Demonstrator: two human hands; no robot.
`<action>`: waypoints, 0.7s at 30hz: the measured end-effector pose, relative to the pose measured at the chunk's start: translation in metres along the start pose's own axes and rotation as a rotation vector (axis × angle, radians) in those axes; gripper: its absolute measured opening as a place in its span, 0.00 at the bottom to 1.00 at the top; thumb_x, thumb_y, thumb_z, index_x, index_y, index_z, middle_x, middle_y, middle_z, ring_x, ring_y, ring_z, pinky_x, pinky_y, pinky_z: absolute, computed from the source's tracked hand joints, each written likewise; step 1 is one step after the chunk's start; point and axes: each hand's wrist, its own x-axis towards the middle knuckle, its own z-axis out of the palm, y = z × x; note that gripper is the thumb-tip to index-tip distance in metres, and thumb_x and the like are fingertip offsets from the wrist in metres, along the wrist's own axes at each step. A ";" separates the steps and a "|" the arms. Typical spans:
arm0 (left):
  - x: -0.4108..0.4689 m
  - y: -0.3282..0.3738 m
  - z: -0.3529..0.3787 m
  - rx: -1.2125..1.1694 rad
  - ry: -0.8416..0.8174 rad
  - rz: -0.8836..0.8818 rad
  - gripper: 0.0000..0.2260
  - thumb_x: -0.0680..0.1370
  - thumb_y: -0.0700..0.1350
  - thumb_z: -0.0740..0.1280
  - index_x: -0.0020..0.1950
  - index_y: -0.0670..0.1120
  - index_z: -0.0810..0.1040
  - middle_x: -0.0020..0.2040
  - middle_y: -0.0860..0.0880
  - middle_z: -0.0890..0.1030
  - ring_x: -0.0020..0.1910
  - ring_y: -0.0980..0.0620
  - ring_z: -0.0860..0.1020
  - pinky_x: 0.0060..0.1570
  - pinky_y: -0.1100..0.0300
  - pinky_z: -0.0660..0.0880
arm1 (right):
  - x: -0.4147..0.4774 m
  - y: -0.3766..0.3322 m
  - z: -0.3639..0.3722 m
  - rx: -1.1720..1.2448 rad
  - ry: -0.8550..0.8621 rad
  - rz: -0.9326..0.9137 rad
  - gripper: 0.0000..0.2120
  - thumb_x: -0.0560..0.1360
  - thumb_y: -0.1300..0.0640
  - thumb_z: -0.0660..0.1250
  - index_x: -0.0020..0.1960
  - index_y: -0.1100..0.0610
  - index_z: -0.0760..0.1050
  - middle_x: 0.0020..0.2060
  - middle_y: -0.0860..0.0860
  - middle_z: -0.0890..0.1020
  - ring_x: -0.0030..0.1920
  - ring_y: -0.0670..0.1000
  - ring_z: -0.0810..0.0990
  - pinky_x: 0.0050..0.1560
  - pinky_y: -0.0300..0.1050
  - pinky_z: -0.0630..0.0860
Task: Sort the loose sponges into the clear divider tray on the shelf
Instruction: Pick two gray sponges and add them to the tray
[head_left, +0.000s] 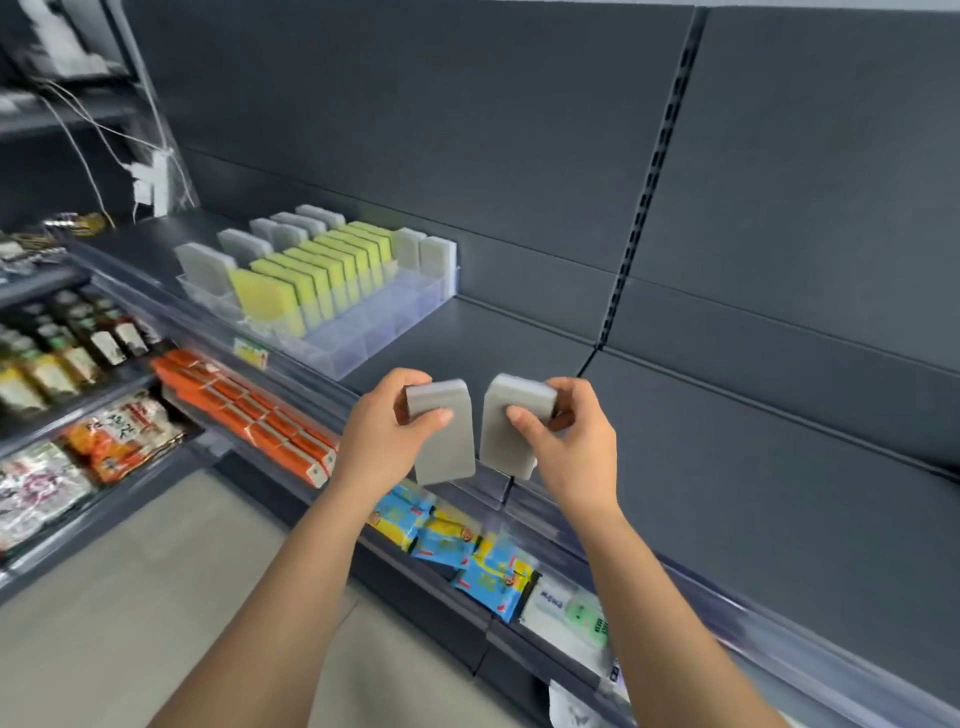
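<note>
My left hand (387, 434) grips a grey sponge (444, 449) upright, thumb across its face. Beside it, my right hand (563, 441) grips a second grey sponge (506, 434) the same way; the two sponges nearly touch in front of the shelf edge. Up and to the left on the dark shelf (498, 338) stands the clear divider tray (374, 332). Its left lane holds several grey sponges (205, 266), its middle lane a row of yellow sponges (311, 278), and two grey ones (423, 252) stand at the back of the right lane. The front of the right lane is bare.
Below the shelf are orange packs (249, 413), blue and yellow packets (452, 540) and snack bags (114, 431). Bottles (78, 343) stand at far left. Cables and a white plug (150, 182) hang at upper left. A slotted upright (649, 182) runs up the back panel.
</note>
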 end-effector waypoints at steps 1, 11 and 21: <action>0.004 -0.005 -0.009 0.001 0.009 0.001 0.12 0.72 0.44 0.73 0.53 0.51 0.75 0.47 0.53 0.80 0.46 0.54 0.78 0.46 0.56 0.74 | 0.001 -0.004 0.010 -0.003 -0.010 -0.010 0.16 0.68 0.49 0.74 0.51 0.46 0.72 0.44 0.45 0.79 0.43 0.48 0.75 0.47 0.46 0.74; 0.062 -0.038 -0.058 0.052 0.050 0.011 0.14 0.72 0.47 0.73 0.55 0.55 0.74 0.47 0.55 0.79 0.45 0.56 0.76 0.41 0.64 0.70 | 0.043 -0.023 0.085 -0.009 -0.081 -0.031 0.15 0.69 0.48 0.74 0.50 0.44 0.71 0.44 0.44 0.79 0.43 0.45 0.76 0.43 0.38 0.70; 0.180 -0.049 -0.078 0.206 0.049 0.085 0.14 0.73 0.48 0.72 0.57 0.53 0.75 0.49 0.54 0.77 0.45 0.56 0.75 0.39 0.66 0.68 | 0.139 -0.031 0.155 -0.007 -0.012 -0.060 0.14 0.68 0.48 0.74 0.48 0.44 0.70 0.42 0.41 0.79 0.40 0.41 0.75 0.39 0.34 0.68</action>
